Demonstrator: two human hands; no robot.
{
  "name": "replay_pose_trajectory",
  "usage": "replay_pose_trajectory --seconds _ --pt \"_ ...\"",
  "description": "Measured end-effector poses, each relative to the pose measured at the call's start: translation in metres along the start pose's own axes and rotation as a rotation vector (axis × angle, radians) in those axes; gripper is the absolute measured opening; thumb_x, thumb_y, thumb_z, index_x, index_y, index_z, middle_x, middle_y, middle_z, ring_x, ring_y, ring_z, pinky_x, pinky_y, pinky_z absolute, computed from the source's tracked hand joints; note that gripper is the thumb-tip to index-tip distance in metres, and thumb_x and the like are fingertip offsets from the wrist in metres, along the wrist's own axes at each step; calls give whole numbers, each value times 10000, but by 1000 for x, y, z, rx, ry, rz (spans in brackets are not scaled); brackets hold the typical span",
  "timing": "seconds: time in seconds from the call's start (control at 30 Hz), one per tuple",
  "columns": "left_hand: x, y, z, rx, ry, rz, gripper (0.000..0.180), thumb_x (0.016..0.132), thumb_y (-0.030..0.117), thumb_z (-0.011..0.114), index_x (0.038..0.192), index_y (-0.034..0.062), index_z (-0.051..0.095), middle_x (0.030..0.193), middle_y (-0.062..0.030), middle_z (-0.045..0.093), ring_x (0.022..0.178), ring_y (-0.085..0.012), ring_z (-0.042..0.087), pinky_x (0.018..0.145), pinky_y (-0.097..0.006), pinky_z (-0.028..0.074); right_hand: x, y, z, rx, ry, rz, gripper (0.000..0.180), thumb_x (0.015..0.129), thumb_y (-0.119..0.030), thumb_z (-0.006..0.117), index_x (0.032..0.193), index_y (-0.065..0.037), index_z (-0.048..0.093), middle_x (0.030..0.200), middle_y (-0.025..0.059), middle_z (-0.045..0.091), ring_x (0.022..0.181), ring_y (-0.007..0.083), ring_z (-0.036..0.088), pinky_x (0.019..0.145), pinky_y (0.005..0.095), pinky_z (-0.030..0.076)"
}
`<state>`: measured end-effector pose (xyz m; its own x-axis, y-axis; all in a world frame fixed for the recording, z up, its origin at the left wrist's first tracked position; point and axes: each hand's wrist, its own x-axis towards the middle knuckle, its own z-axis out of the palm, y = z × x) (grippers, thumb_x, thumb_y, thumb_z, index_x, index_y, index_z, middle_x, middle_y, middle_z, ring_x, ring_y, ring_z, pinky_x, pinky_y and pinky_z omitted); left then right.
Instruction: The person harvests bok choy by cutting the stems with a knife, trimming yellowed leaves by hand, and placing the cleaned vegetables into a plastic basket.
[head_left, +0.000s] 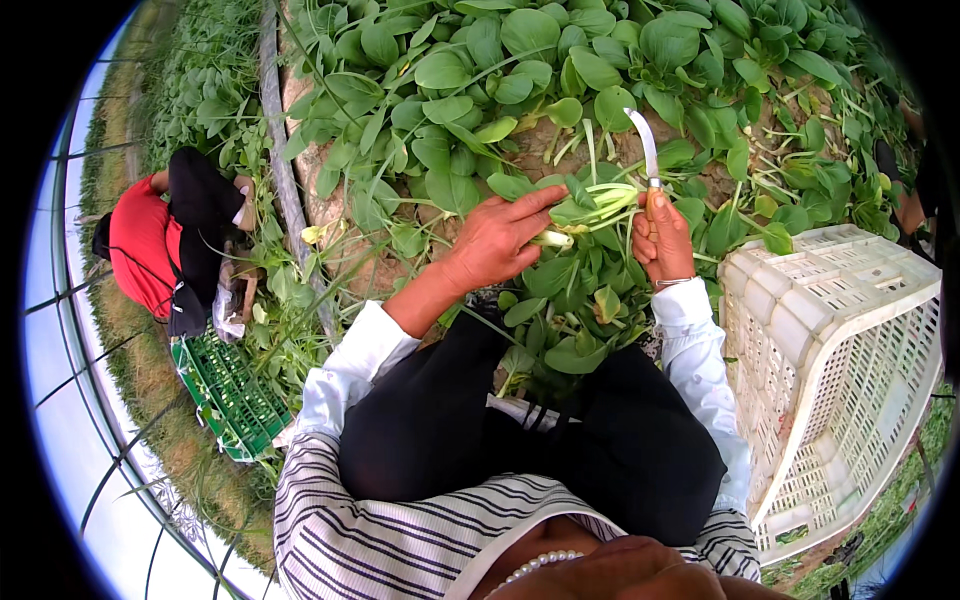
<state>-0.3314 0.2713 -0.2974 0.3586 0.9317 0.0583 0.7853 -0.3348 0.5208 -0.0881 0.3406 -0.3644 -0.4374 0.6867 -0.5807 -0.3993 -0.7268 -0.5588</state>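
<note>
Two hands work at the centre: the left hand and the right hand. One knife points to twelve o'clock. One cut plant lies between the hands. Two crates show: one white crate at four o'clock, one green crate at eight o'clock. One other person, in red, crouches at nine o'clock. One pipe runs toward eleven o'clock. The growing plants are too many to count.
</note>
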Motion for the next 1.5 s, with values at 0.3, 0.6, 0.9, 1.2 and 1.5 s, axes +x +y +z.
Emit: replay_pose_trajectory --seconds 0.3,0.6,0.9,1.2,1.5 --pt "7 17 -24 -203 -75 -261 435 653 83 622 1085 43 602 1304 -94 517 957 -285 598 816 -350 477 -18 -30 -12 -356 303 -318 170 822 -158 694 884 -58 571 601 -33 479 400 33 357 364 197 266" --pt "40 12 -18 -409 -299 -468 490 691 153 631 1161 32 564 1000 -165 636 938 -311 604 833 -386 461 -9 4 56 -276 28 -135 227 852 -252 658 852 -45 565 616 -6 519 432 53 410 400 219 317" --pt "121 -43 -16 542 -270 66 254 663 113 668 909 76 613 1305 -103 495 817 -221 599 717 -361 428 99 52 -16 -1118 334 -395 322 843 -272 599 937 16 491 773 279 601 703 463 574 610 501 443" --pt "114 -111 3 770 -196 130 95 655 99 591 747 81 609 1322 -75 487 760 -168 558 709 -327 409 140 54 -8 -1139 314 -413 352 817 -296 612 930 29 537 847 290 609 780 467 582 687 498 463" --pt "117 -119 1 650 -323 -5 207 661 107 624 865 81 636 1229 -52 548 808 -185 578 744 -336 403 158 57 -10 -1032 63 -160 377 812 -319 607 942 33 570 903 273 611 854 440 579 746 464 456"
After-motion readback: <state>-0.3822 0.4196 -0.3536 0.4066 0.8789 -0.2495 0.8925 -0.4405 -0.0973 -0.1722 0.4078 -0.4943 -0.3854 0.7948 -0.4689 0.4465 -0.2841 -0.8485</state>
